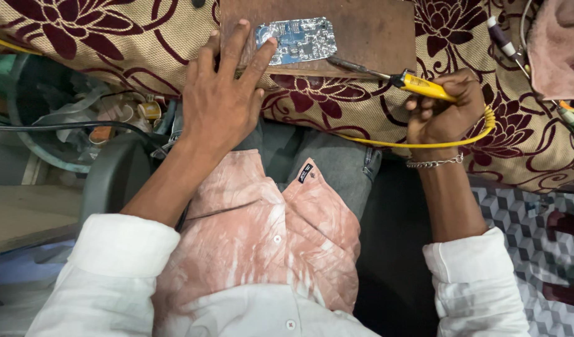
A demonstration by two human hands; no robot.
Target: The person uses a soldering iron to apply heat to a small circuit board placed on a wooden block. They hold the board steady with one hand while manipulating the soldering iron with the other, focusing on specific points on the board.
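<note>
One circuit board (296, 40), blue with silvery patches and rounded ends, lies flat on one brown wooden board (368, 31) at the top of the view. The wooden board rests on a tabletop covered with a cloth (112, 37) of beige with dark red flowers.

The left hand (221, 93) lies palm down at the near edge of the wooden board, its fingers (262, 56) spread apart. One fingertip touches the left end of the circuit board; the others rest on the wood and the cloth just beside it.

The right hand (443, 112) is closed in a fist, fingers pressed together around the yellow handle of one soldering iron (387, 78). The iron's metal shaft points left, and its tip sits near the lower right corner of the circuit board, on the wooden board; whether the tip touches the circuit board cannot be told. One yellow cord (424, 145) runs from the handle, looping under the wrist across the cloth. One silver chain bracelet (433, 163) circles the right wrist.

The person wears a white shirt with two sleeves in view, a pinkish garment over the lap, and grey trousers. At the top right, two probes (505, 40) with wires lie on the cloth, well apart from both hands. To the left, below the tabletop's edge, a round tub (43, 156) holds a jumble of small parts.
</note>
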